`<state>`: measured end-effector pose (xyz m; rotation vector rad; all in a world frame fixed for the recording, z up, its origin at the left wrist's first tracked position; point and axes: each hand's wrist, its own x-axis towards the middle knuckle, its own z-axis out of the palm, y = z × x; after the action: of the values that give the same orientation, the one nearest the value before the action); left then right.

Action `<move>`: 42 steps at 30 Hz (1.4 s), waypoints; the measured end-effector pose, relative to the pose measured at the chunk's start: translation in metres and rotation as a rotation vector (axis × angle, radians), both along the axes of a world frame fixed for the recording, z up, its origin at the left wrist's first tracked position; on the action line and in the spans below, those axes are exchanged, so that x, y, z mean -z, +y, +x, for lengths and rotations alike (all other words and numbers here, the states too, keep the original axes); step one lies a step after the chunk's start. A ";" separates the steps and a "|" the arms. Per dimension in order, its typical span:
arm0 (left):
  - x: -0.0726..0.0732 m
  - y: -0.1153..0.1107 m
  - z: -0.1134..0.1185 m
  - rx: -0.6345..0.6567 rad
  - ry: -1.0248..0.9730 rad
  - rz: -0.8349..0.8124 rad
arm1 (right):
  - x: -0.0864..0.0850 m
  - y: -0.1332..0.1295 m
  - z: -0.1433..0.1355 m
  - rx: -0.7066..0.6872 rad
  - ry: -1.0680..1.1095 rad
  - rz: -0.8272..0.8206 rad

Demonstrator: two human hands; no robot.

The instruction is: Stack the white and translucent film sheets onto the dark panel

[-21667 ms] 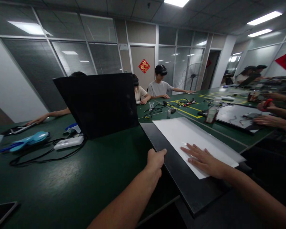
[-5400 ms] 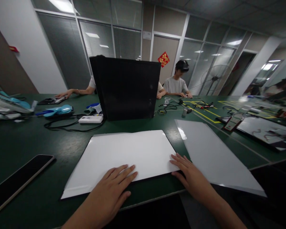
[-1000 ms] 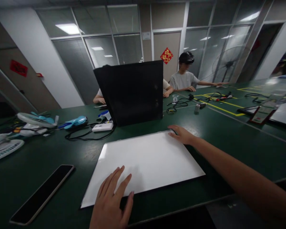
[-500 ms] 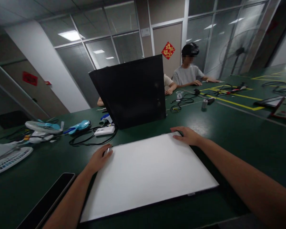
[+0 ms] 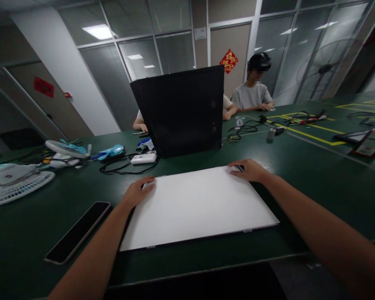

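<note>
A dark phone (image 5: 78,231) lies nearest you on the green table (image 5: 315,175), left of the white panel (image 5: 196,205) flat before you. Your left hand (image 5: 138,192) curls over its far left corner, your right hand (image 5: 249,170) over its far right corner, fingers bent on the edges. Beyond stands a black board (image 5: 184,110).

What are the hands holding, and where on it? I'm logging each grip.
Both hold the white panel: left hand on its far left corner, right hand on its far right corner.
</note>
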<state>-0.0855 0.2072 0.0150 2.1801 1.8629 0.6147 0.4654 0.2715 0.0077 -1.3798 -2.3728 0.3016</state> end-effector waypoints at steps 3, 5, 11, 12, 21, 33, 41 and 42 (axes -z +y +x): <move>-0.001 -0.001 0.001 0.000 0.001 0.006 | 0.001 -0.001 -0.002 -0.037 0.017 0.031; -0.002 -0.001 0.001 -0.001 0.008 0.012 | 0.002 -0.001 -0.004 -0.081 0.038 0.056; -0.002 -0.003 0.002 0.027 0.042 0.036 | 0.008 0.004 -0.006 -0.158 0.085 0.111; -0.002 -0.004 0.002 0.036 0.047 0.042 | 0.009 0.005 -0.006 -0.163 0.089 0.115; 0.004 0.001 0.000 0.080 0.066 0.087 | 0.019 0.012 -0.004 -0.177 0.113 0.130; 0.010 0.017 -0.006 -0.034 0.086 0.113 | 0.022 0.015 -0.001 -0.151 0.116 0.113; 0.008 0.014 -0.004 -0.071 0.078 0.109 | 0.017 0.007 -0.007 -0.109 0.080 0.128; 0.007 0.014 -0.003 -0.073 0.076 0.105 | 0.014 0.005 -0.008 -0.101 0.068 0.132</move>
<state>-0.0885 0.2209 0.0075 2.2391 1.9993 0.6665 0.4571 0.2762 -0.0063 -1.1747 -2.3651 0.2113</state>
